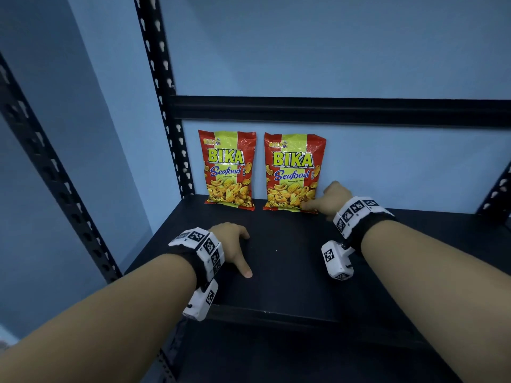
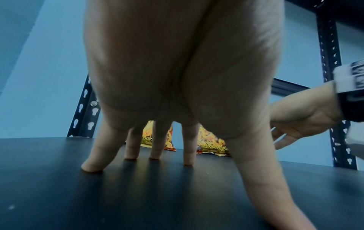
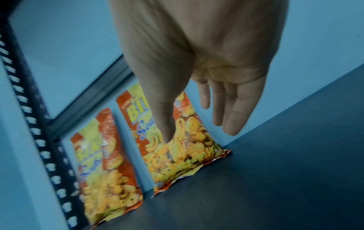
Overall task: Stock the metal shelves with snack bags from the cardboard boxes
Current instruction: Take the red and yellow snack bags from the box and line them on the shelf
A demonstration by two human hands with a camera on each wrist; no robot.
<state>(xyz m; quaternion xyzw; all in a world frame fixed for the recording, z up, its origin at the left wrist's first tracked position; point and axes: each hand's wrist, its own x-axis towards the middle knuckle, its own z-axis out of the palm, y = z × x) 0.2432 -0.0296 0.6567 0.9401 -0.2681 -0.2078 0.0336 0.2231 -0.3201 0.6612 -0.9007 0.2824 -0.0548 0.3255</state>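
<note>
Two red and yellow snack bags stand upright against the blue back wall on the black shelf board (image 1: 304,258). The left bag (image 1: 228,170) is beside the rear left post, the right bag (image 1: 293,172) next to it. My left hand (image 1: 235,244) rests on the board in front of the bags, fingertips (image 2: 92,167) spread and straight, holding nothing. My right hand (image 1: 329,200) hovers at the right bag's lower right corner with straight fingers (image 3: 234,118), thumb in front of the right bag (image 3: 185,157). The left bag (image 3: 106,175) also shows in the right wrist view.
Black slotted metal posts (image 1: 163,87) frame the shelf at the left, with another post (image 1: 497,189) at the right. A black crossbar (image 1: 331,110) runs above the bags. To the right of the bags the board is bare. No cardboard box is in view.
</note>
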